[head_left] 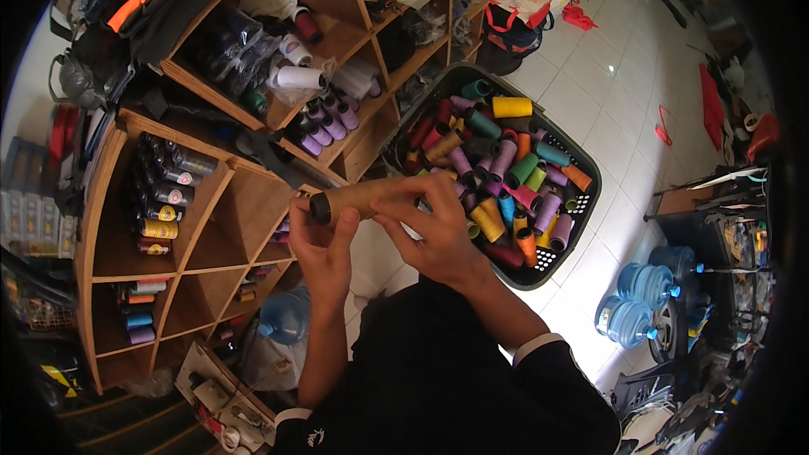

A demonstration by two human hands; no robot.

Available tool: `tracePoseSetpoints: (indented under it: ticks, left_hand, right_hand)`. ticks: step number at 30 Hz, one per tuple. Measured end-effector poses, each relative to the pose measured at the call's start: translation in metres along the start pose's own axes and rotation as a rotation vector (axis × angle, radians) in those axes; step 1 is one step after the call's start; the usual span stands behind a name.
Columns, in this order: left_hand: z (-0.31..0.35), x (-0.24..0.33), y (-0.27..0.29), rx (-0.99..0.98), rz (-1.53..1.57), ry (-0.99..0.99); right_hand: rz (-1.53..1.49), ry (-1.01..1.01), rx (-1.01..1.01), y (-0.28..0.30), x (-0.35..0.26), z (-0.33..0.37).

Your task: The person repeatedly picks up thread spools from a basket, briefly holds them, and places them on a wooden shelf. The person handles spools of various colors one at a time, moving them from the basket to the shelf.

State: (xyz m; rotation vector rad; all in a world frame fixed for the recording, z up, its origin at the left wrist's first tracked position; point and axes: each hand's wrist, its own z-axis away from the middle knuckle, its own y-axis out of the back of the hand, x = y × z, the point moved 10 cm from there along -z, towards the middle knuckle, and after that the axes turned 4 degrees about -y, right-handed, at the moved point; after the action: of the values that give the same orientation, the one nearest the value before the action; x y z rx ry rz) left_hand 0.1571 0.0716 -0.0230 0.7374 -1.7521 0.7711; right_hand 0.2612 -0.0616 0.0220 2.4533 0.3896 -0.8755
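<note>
A tan thread spool (352, 197) with a dark end lies sideways between my two hands in the middle of the view. My left hand (327, 246) is wrapped round its dark-ended side, thumb along the front. At the other end, my right hand (431, 227) pinches the thread surface with thumb and fingers. Just beyond my right hand stands a dark plastic basket (585, 167), filled with thread spools in purple, yellow, orange, green, blue and red. A yellow spool (511, 107) lies on top near its far side.
On the left, a wooden cubby shelf (226, 276) holds purple spools (334, 118), dark wrapped spools and plastic bags. Blue water jugs (634, 320) stand on the white tiled floor (581, 84) at right; another jug (285, 315) is by the shelf. Red scraps lie farther off.
</note>
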Motion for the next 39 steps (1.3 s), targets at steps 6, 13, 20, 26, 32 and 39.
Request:
tracePoseSetpoints:
  ticks: [6, 13, 20, 26, 32, 39]
  left_hand:
    - [0.000, 0.007, 0.000, 0.022, -0.053, -0.014]
    - [-0.004, -0.001, 0.007, 0.118, 0.047, 0.003]
    - [-0.009, -0.004, 0.007, 0.085, 0.059, 0.014]
    - [-0.009, -0.008, 0.010, 0.099, 0.027, 0.005]
    - [-0.011, 0.002, 0.016, 0.137, -0.069, -0.025]
    - [-0.012, 0.008, 0.011, 0.041, -0.128, -0.044]
  right_hand:
    - [-0.016, -0.014, -0.011, -0.004, 0.002, 0.000]
    - [-0.053, -0.123, -0.130, -0.017, -0.004, 0.011]
    - [-0.113, -0.134, -0.286, -0.039, -0.010, 0.028]
    - [-0.161, -0.104, -0.240, -0.031, -0.012, 0.021]
    - [-0.123, -0.084, -0.046, -0.003, 0.000, 0.001]
    - [-0.074, -0.032, -0.065, 0.004, 0.001, -0.026]
